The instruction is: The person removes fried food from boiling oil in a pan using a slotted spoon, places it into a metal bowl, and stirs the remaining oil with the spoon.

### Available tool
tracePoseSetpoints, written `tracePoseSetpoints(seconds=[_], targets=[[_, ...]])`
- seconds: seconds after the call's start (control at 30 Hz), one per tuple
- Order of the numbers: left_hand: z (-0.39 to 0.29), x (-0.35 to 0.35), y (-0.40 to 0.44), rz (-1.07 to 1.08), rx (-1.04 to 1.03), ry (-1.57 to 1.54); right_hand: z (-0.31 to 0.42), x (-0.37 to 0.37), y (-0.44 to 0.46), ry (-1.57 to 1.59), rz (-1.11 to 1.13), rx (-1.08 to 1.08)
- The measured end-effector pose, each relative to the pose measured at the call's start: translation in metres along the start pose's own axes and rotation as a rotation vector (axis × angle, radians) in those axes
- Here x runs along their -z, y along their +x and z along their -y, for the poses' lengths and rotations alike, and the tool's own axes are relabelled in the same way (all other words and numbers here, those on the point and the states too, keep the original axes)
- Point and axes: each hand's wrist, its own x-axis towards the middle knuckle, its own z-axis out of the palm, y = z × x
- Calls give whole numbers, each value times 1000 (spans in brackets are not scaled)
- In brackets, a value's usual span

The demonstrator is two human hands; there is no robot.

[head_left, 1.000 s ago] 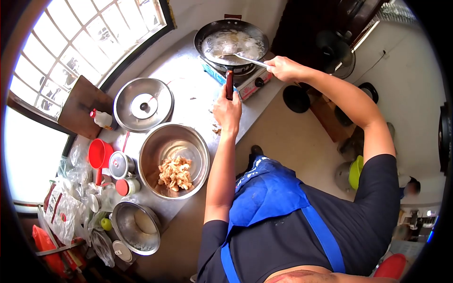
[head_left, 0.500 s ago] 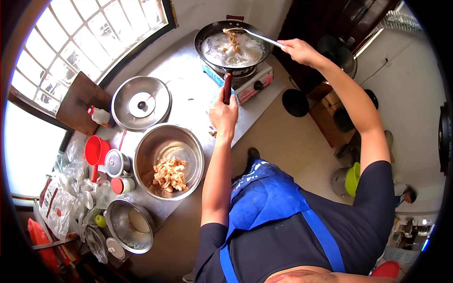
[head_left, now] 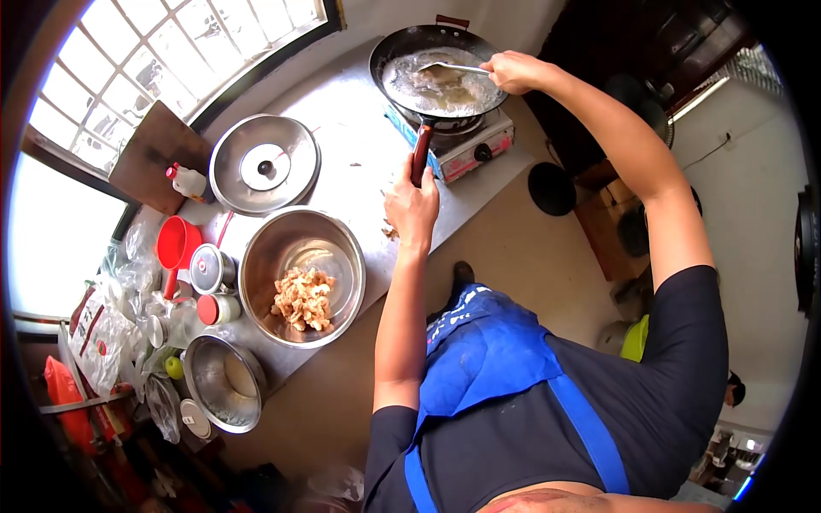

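My left hand is wrapped round the brown handle of a black wok on a portable gas stove. At the wok's right rim, my right hand grips a long-handled metal cooking utensil. Its head dips into foamy, bubbling liquid, so whether it is a ladle or spatula I cannot tell. Brownish matter shows around the head. Left of my left forearm, a large steel bowl holds a heap of light-brown battered pieces.
A steel lid lies behind the large bowl. Left of it are a red dipper, a lidded metal pot and a red-capped jar. A smaller steel bowl stands near plastic bags. A cutting board leans by the window.
My right hand has moved in toward the wok. The utensil's head, earlier raised with brown bits dropping from it, is now lowered into the liquid. My left hand keeps its hold; the view has shifted slightly.
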Motion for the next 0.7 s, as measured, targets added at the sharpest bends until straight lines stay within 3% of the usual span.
tracePoseSetpoints(seconds=[0.2, 0.4, 0.53, 0.7], targets=[[-6, 2, -2, 21, 56, 1, -1, 7, -20, -16, 74, 65], [-8, 4, -3, -10, -16, 9, -13, 6, -41, 48, 151, -64], [-10, 5, -2, 5, 11, -25, -33, -11, -51, 45, 108, 70], [-7, 5, -2, 4, -17, -22, -37, -8, -68, 42, 124, 65]])
